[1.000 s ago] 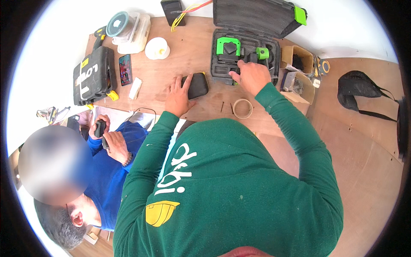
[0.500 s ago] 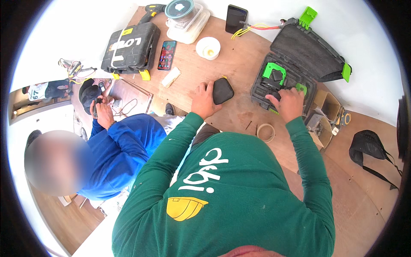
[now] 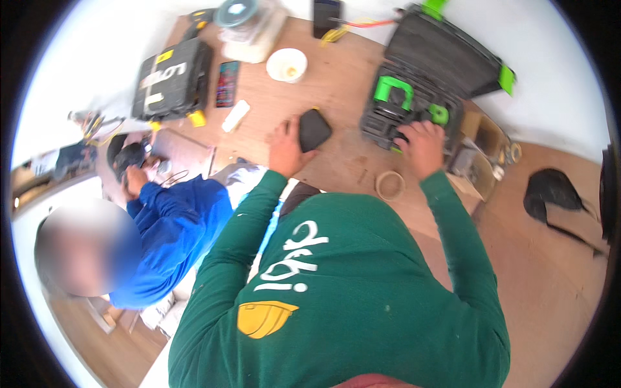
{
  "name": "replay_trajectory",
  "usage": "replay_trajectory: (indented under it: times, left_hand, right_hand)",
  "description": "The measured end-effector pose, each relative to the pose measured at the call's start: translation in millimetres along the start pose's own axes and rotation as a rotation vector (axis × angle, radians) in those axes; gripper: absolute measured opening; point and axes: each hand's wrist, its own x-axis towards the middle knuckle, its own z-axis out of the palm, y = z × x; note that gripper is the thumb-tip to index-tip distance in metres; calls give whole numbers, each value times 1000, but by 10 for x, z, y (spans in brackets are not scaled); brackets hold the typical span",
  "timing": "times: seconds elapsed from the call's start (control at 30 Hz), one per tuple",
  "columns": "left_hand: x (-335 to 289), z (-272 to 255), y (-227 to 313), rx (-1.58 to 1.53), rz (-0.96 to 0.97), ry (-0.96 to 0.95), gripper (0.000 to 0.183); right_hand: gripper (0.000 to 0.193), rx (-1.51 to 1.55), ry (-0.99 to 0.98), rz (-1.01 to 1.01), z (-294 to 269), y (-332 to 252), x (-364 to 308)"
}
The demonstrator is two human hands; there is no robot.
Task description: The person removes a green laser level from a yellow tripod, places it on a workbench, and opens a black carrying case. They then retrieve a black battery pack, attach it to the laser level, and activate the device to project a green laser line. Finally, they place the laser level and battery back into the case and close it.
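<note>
A small black rounded pouch (image 3: 315, 131) lies on the wooden tabletop. My left hand (image 3: 289, 150) is closed around its left and near sides, with the thumb below it. To the right, a black hard case (image 3: 367, 125) lies with its lid raised; a green bracket-shaped piece (image 3: 394, 86) and a smaller green part (image 3: 439, 114) sit in its moulded tray. Over the tray's near edge, my right hand (image 3: 424, 147) has its fingers curled and pressed down beside something dark. Blur and the fingers hide what it grips.
A tape roll (image 3: 390, 185) lies near my body. Beyond the pouch are a white bowl (image 3: 287, 66), a phone (image 3: 226, 85) and a second black case (image 3: 173, 81). An open cardboard box (image 3: 477, 129) stands right of the green-trimmed case. A person in blue (image 3: 171, 226) is close on my left.
The whole view has shifted, so the tabletop things appear farther left and up. My left hand stays at the pouch. My right hand's fingers are more curled at the case's near edge.
</note>
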Motion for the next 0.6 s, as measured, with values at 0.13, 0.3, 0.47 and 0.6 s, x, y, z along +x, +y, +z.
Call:
replay_trajectory:
  times: [0.13,0.3,0.47,0.6]
  left_hand:
    - [12,81,-52,-52,45,29,115]
    - [45,52,4,-44,48,-14,119]
    - [72,71,13,-33,104,-23,125]
    - [150,120,-1,-17,114,-44,123]
  right_hand:
    - [27,-32,7,-34,56,21,43]
    - [34,43,40,98,-259,-245,-19]
    - [48,-27,-146,180,-13,-361,-279]
    - [49,265,115,295,-404,-246,-110]
